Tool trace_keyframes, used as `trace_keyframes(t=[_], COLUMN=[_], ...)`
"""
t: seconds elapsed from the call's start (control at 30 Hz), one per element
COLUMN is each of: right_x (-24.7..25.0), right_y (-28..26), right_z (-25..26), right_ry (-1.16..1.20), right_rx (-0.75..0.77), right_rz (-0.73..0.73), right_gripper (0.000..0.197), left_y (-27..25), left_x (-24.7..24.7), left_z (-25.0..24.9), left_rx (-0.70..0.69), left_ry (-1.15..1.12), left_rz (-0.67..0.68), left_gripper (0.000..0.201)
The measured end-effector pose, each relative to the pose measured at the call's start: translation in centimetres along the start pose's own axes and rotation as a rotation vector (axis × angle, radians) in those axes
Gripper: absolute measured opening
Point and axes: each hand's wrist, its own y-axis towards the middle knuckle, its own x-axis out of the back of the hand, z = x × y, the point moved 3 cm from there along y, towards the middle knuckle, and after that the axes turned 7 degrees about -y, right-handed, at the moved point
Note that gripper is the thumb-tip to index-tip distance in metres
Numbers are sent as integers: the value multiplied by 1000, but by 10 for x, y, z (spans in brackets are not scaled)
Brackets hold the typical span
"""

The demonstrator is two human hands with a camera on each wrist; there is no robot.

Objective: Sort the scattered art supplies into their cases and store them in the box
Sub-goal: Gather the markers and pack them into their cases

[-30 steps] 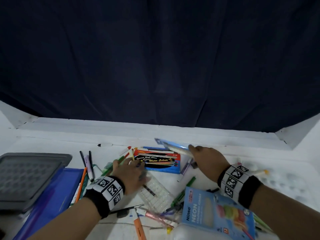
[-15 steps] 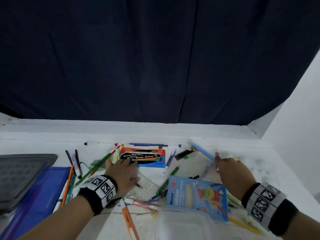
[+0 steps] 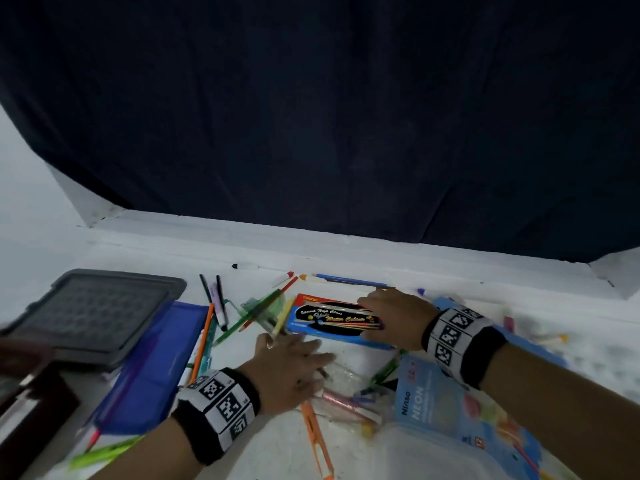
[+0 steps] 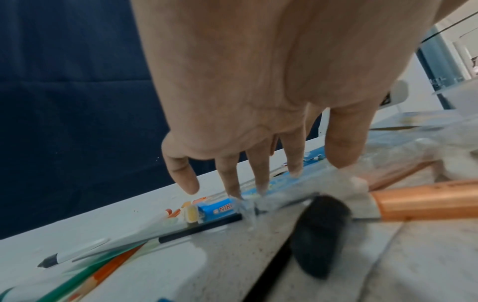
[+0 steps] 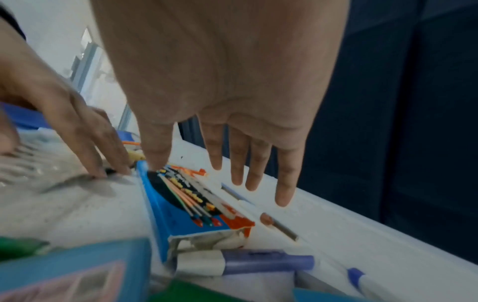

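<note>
From the head view, the right hand lies spread over the right end of the blue watercolour box on the white worktop, while the left hand rests flat, fingers straight, on a clear plastic case among scattered pens; a grey lid and a blue folder lie to the left. In the left wrist view, the straight fingers touch the clear plastic beside the blue box. In the right wrist view, the hand is wide, thumb on the box, the other fingers apart above it; a purple marker lies just beside it.
</note>
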Motion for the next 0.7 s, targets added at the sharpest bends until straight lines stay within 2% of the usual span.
trace_keyframes(t=[0.1,0.17,0.27,0.4,0.5,0.7], right_x=[-14,-19,-20,-8,9,31], right_y=[21,27,32,20,-2,-74], right_z=[6,7,6,4,6,19], right_ry=[-95,-138,-142,-58,40,411], right_rx=[0,-12,-26,-119,-182,-173], right_rz=[147,218,181,0,-133,-365], right_gripper=[90,99,96,90,91,71], left_y=[-5,-6,-6,-9,-21,-71], left_x=[0,1,2,13,25,39], left_z=[1,2,2,5,14,23], left_rx=[5,-6,-11,-7,-23,17], left_ry=[-3,-7,-70,-182,-151,-172], left_rz=[-8,-51,-126,-250,-400,-715], left_gripper=[55,52,46,35,23,38])
